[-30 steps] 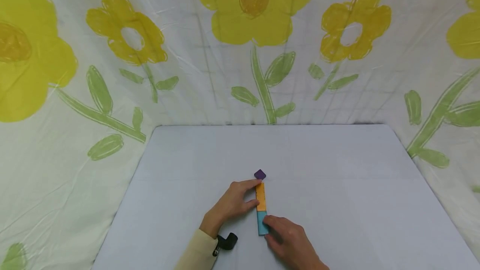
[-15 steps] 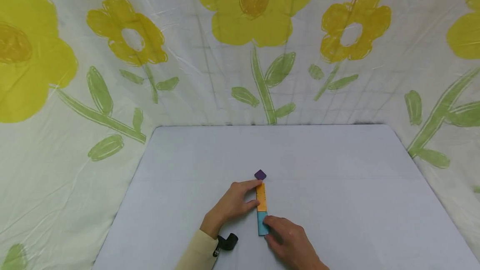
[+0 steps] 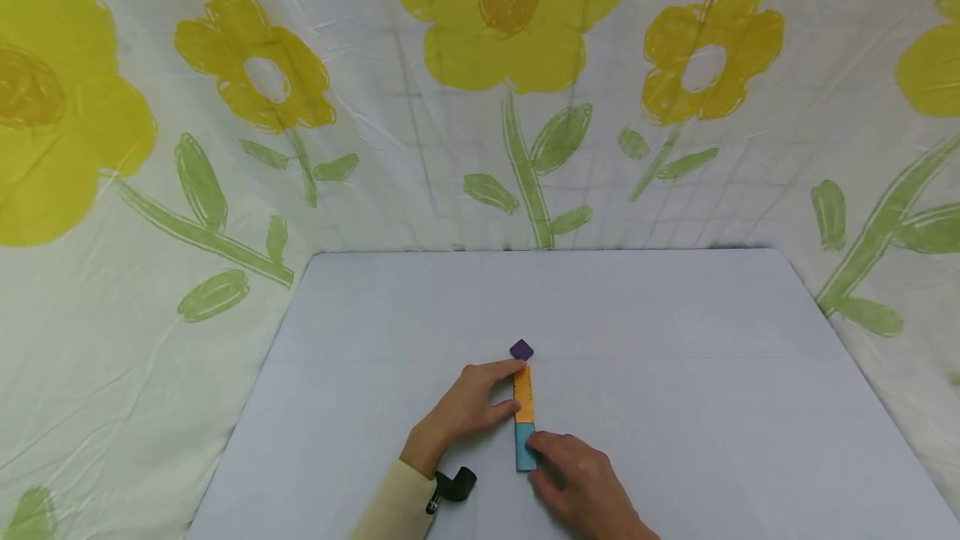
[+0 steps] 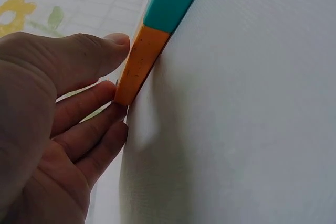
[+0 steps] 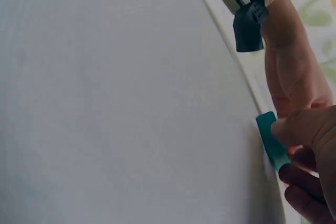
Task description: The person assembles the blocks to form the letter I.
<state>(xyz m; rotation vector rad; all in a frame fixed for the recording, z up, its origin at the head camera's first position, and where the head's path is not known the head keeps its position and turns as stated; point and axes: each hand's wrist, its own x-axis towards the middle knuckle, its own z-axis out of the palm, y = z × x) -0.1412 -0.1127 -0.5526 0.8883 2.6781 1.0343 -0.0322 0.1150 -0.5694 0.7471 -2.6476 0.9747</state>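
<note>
A slim bar, orange at its far half and teal at its near half, lies lengthwise in front of the person in the head view. Small dark marks run along the orange part (image 3: 523, 395). My left hand (image 3: 467, 400) holds this part, index fingertip at the far end and thumb at the left side. At the near end, my right hand (image 3: 576, 473) grips the teal part (image 3: 524, 450) between thumb and fingers. In the left wrist view, the thumb (image 4: 94, 59) lies along the orange side. The right wrist view shows the right thumb over the teal end (image 5: 269, 135).
A small purple block (image 3: 521, 350) lies just beyond the orange end. The white table (image 3: 675, 390) spreads to both sides, backed by a flower-printed curtain (image 3: 420, 173). A black device (image 3: 457, 484) is strapped at the left wrist.
</note>
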